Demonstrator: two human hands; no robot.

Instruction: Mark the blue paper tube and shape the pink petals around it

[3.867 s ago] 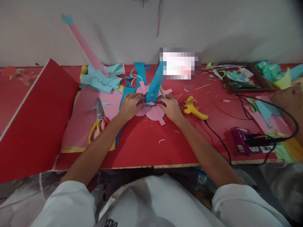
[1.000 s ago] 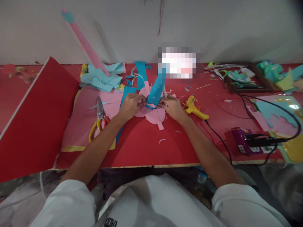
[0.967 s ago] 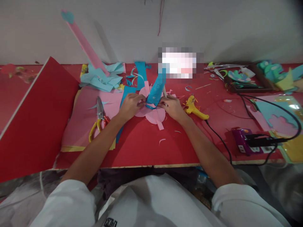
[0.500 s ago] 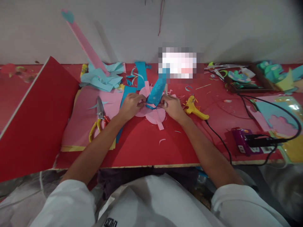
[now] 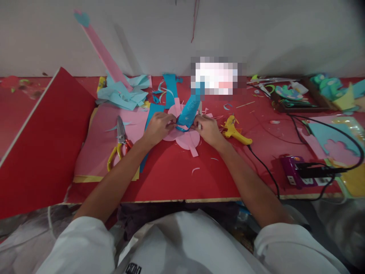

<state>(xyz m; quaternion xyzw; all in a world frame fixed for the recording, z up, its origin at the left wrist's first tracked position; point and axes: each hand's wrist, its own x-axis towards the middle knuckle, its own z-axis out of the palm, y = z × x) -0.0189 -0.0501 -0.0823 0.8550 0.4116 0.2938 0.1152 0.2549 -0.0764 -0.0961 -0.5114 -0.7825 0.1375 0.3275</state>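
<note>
A blue paper tube (image 5: 189,110) stands tilted on a round pink paper base with cut tabs (image 5: 186,140), in the middle of the red table (image 5: 171,179). My left hand (image 5: 157,127) pinches the tube's foot from the left, fingers closed on the paper. My right hand (image 5: 208,130) presses at the foot from the right. It also holds a thin white stick (image 5: 200,113) upright beside the tube.
Yellow-handled scissors (image 5: 119,142) lie on a pink sheet left of my hands. A yellow glue gun (image 5: 233,130) lies to the right, its black cord running to a purple power strip (image 5: 296,171). A red board (image 5: 40,144) leans at the left. Paper scraps (image 5: 125,93) crowd the back edge.
The white stick in my right hand has swung from lying behind the tube to standing upright. The pink base's tabs have been folded in since the oldest frame. A person's hand at the right edge has gone.
</note>
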